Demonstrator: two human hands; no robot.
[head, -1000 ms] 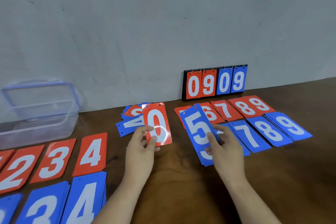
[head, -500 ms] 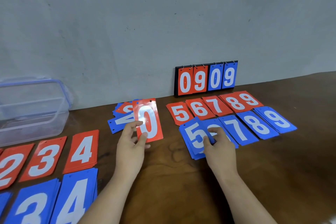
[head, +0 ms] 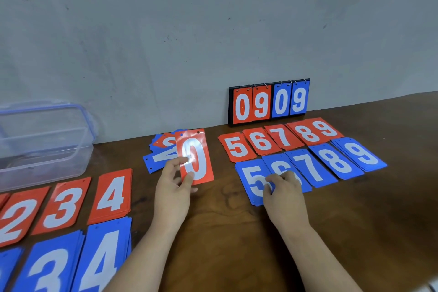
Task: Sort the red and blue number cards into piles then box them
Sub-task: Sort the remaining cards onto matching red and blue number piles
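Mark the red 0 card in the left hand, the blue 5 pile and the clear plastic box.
red 0 card [head: 195,156]: head view, middle of the card.
blue 5 pile [head: 250,182]: head view, top card, left of the fingers.
clear plastic box [head: 47,166]: head view, front wall.

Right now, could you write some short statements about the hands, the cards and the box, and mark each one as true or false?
1. The left hand holds a red 0 card. True.
2. The right hand touches a red 5 pile. False: it touches the blue 5 pile.
3. The clear box stands on the right side. False: it stands on the far left.
4. The scoreboard shows 09 in red and 09 in blue. True.
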